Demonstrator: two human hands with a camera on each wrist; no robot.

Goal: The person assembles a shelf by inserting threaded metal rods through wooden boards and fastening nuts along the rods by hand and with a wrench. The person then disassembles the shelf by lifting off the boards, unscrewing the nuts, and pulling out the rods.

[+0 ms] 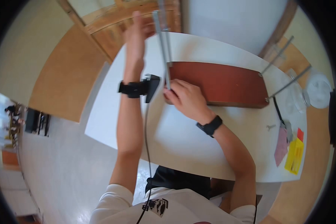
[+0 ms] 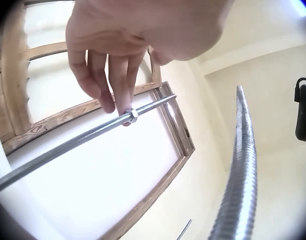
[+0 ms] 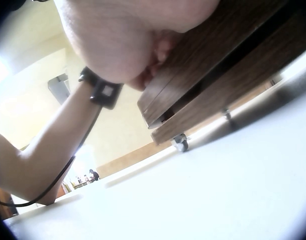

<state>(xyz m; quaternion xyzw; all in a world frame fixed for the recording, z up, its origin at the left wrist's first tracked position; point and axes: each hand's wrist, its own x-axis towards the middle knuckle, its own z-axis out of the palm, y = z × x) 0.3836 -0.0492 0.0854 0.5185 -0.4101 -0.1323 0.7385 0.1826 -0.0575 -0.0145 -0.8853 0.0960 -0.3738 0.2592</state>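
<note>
At the left end of the brown board [image 1: 220, 84], right hand [image 1: 188, 97]: fingers curled over the edge, gripping it; a slack hold might let the board twist.
Board: on the white table [image 1: 190, 149], metal fittings [image 3: 181, 144] beneath; it could slide if pushed sideways.
Near rod [image 2: 240, 190]: stands from that end; the left forearm could knock it.
Left hand [image 1: 135, 43]: fingers loose, one tip touching the nut [image 2: 134, 116]; a crooked push could jam it.
Other rod [image 2: 68, 148]: carries the nut partway along; rough thread might make it bind.
</note>
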